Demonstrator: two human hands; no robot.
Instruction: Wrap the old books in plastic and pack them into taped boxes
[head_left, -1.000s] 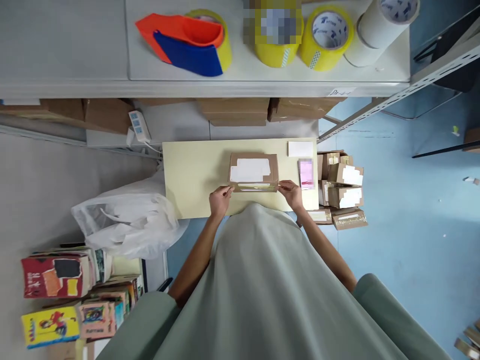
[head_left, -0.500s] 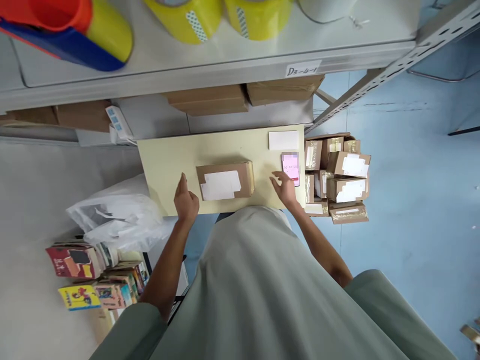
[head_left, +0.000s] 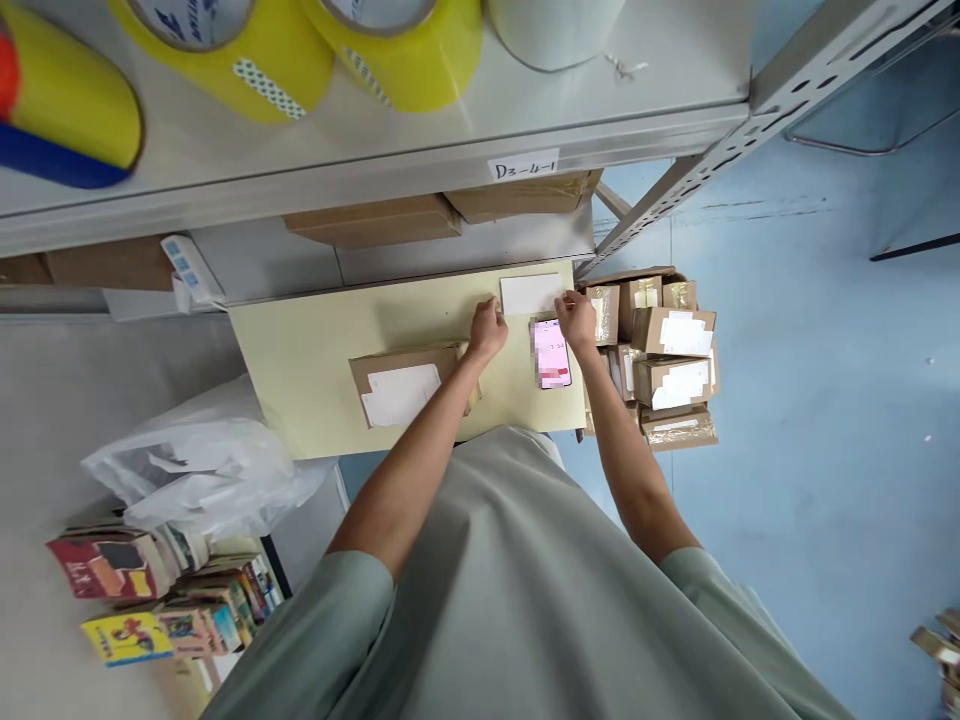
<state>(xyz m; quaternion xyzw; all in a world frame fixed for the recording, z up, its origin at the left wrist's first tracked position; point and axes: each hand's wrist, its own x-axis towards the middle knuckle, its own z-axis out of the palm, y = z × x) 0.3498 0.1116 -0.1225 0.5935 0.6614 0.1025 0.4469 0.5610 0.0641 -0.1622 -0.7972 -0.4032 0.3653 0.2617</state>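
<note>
Both my hands reach to a white paper sheet (head_left: 531,293) at the far right of the pale yellow table (head_left: 315,350). My left hand (head_left: 487,328) is closed at the sheet's left edge; my right hand (head_left: 577,318) pinches its right edge. A phone with a pink screen (head_left: 552,354) lies just below the sheet, between my wrists. A brown cardboard box with a white label (head_left: 401,385) rests on the table to the left, partly under my left forearm.
A stack of small labelled cardboard boxes (head_left: 664,350) stands on the blue floor right of the table. Yellow tape rolls (head_left: 405,45) sit on the shelf above. A white plastic bag (head_left: 202,470) and piled books (head_left: 150,590) lie at the left.
My hands left the cardboard box and moved up and right to the white sheet. The view shifted, so the table and box now appear further left.
</note>
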